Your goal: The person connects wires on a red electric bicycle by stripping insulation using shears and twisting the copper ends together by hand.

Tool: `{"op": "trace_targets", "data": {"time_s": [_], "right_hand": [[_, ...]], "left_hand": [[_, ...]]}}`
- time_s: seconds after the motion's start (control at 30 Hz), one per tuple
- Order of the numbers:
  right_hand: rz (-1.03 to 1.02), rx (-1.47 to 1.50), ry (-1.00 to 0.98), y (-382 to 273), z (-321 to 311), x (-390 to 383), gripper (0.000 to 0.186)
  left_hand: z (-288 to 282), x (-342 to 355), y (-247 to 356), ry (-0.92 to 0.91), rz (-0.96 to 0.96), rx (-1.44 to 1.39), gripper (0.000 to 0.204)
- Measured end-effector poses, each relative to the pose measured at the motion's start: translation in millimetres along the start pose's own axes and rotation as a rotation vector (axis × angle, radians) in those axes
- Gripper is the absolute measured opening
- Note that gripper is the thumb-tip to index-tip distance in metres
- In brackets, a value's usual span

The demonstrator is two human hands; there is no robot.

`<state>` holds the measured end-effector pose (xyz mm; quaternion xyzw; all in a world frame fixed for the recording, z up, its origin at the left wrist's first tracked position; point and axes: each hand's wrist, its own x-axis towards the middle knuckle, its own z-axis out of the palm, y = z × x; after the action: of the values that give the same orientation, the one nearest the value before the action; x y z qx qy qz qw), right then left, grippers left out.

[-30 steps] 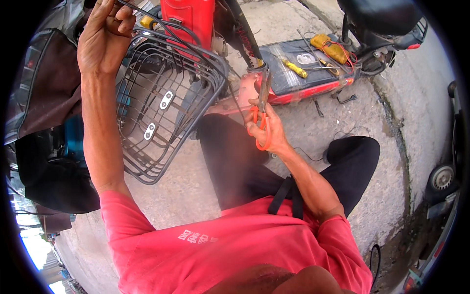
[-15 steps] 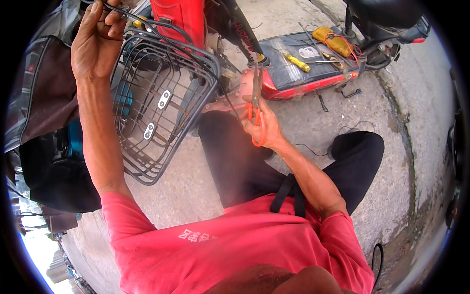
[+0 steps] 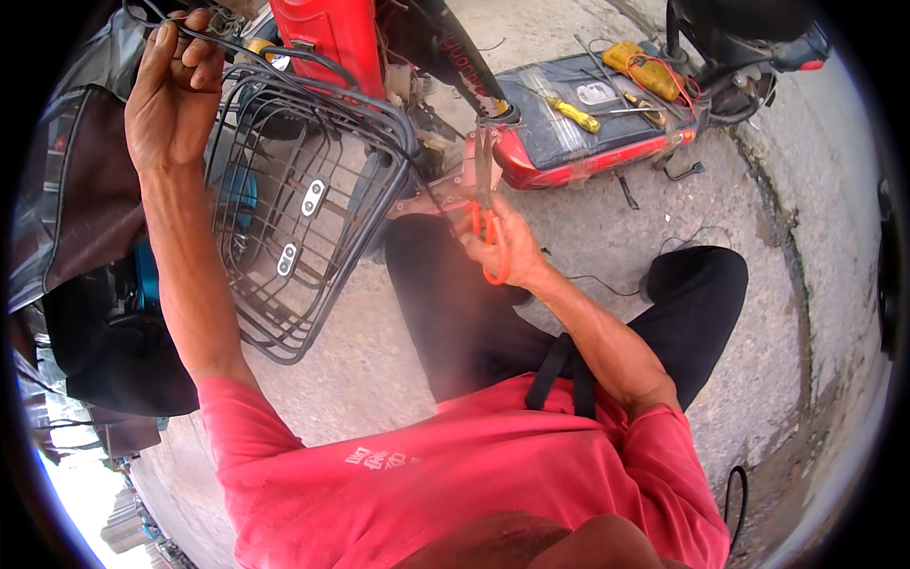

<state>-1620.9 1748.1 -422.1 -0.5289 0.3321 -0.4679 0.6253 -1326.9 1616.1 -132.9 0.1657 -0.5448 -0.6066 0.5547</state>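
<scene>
My left hand [image 3: 175, 114] is raised at the upper left, its fingertips pinched on a thin black cable [image 3: 432, 196]. The cable passes over the rim of a dark wire basket [image 3: 313, 198] and runs down to my right hand [image 3: 507, 237]. That hand holds scissors [image 3: 484, 175] with orange handles, blades pointing away from me and nearly together. The cable's lower stretch reaches its fingers; whether they grip it too, I cannot tell. Behind the basket stands a red scooter body panel [image 3: 332, 43].
On the scooter's dark, taped footboard [image 3: 540, 90] lie a yellow screwdriver [image 3: 575, 116], a yellow meter-like device [image 3: 649, 74] with red wire, and other tools. A black bag-like thing [image 3: 118, 356] is at left. Loose wires lie on the concrete floor [image 3: 607, 232].
My left hand has shifted slightly left and toward me, still pinching the cable. My right hand and the scissors have moved slightly left. The view has shifted a little too.
</scene>
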Motion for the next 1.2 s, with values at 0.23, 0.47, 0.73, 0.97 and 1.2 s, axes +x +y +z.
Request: {"op": "trace_targets", "data": {"time_s": [0.23,0.47,0.73,0.97,1.2], "right_hand": [[-0.004,-0.137,0.133,0,-13,11,0.042],[-0.152,-0.519,0.212,13,-44,57,0.032],[-0.264,-0.136,0.082,10,-37,92,0.033],[-0.194,0.001,-0.061,8,-34,109,0.035],[-0.147,0.053,-0.074,-6,-31,100,0.029]], "left_hand": [[1,1,3,-0.065,-0.035,-0.027,0.021],[4,1,5,-0.018,-0.051,-0.002,0.018],[8,-2,3,0.059,-0.043,0.014,0.013],[7,0,5,-0.058,-0.110,-0.103,0.017],[6,-1,9,-0.051,-0.108,-0.079,0.017]]}}
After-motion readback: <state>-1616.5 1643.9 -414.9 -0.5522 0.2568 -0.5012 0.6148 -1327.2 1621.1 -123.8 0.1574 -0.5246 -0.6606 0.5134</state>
